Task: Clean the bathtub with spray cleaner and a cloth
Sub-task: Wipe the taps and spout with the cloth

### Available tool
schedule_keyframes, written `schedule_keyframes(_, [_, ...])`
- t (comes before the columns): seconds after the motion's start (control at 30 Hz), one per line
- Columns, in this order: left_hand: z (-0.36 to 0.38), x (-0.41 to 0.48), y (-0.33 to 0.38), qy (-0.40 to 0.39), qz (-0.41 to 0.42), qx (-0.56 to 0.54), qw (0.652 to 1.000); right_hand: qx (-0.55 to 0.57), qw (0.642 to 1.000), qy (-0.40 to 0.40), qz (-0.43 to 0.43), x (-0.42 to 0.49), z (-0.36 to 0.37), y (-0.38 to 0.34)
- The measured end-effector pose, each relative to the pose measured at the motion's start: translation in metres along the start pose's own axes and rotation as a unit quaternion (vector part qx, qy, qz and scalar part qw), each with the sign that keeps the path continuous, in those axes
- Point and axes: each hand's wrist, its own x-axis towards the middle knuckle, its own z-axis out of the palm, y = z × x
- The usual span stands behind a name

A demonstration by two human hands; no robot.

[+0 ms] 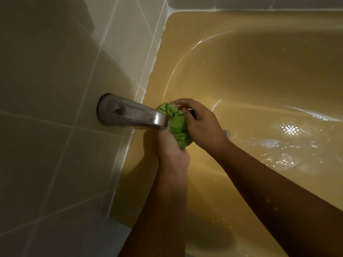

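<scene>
Green cloth (179,125) sits wadded at 3 o'clock of the spout (130,115) above the bathtub (259,75), the grip of the left hand (171,147) clamped on it from 6 o'clock, that of the right hand (203,125) from 3 o'clock; soft, likely sodden, best held round its bulk.

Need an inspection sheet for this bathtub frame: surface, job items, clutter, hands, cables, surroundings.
Surface: yellow bathtub, wet; water glints on its floor at the right.
Job's things: green cloth, bunched up at the mouth of the metal spout; spray cleaner not in view.
Clutter: nothing seen.
Grippers: left hand grips the cloth from below; right hand holds it from the right, fingers curled over its top.
Cables: nothing seen.
Surroundings: beige tiled wall with light grout; the spout is mounted on it.
</scene>
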Motion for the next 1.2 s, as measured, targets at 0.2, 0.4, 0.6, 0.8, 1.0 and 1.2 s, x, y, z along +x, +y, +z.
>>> schedule_keyframes(0.2, [0.004, -0.027, -0.008, 0.01, 0.045, 0.145, 0.988, 0.015, 0.998, -0.017, 0.064, -0.006, -0.002, -0.001])
schedule_keyframes(0.4, [0.005, -0.033, -0.01, 0.052, 0.147, 0.22, 0.963, 0.065, 0.994, 0.049, 0.077, -0.006, 0.01, 0.004])
schedule_keyframes(0.6, [0.001, -0.022, 0.003, 0.002, 0.06, 0.211, 0.976, 0.114, 0.982, 0.034, 0.149, -0.001, 0.008, -0.013])
schedule_keyframes(0.8, [-0.006, -0.021, 0.002, 0.035, 0.078, 0.227, 0.97, 0.177, 0.975, -0.014, 0.136, -0.004, 0.006, -0.016])
schedule_keyframes(1.0, [-0.005, -0.017, 0.0, -0.014, 0.142, 0.192, 0.971, 0.063, 0.996, 0.058, -0.027, -0.031, 0.014, 0.014])
schedule_keyframes(1.2, [-0.008, -0.015, 0.001, 0.059, 0.146, 0.147, 0.977, 0.063, 0.997, -0.002, 0.048, -0.017, 0.03, 0.001])
